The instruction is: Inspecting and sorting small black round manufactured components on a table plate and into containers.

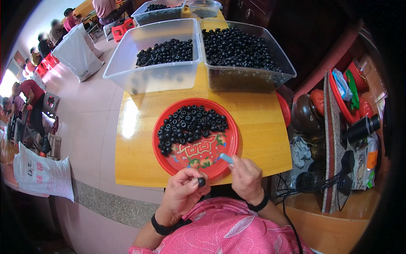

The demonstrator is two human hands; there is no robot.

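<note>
Between the fingertips of my left hand (181,192), closed in a pinch, is a small round black piece (201,182) like a hollow bead or cap. My right hand (247,180) is closed around a light blue stick-like tool (226,158), its blunt end pointing left over the tray. Both hands are at the near edge of a round red tray (230,163) with a printed floral pattern. Many similar black pieces (186,125) lie across the tray's far half, several showing an open ring side.
Two clear plastic bins (152,78) (249,80) of black pieces stand behind the tray on the yellow table (266,139). More bins (158,17) stand farther back. A cluttered shelf (332,139) with cables is at right. White sacks (44,175) and people are at left.
</note>
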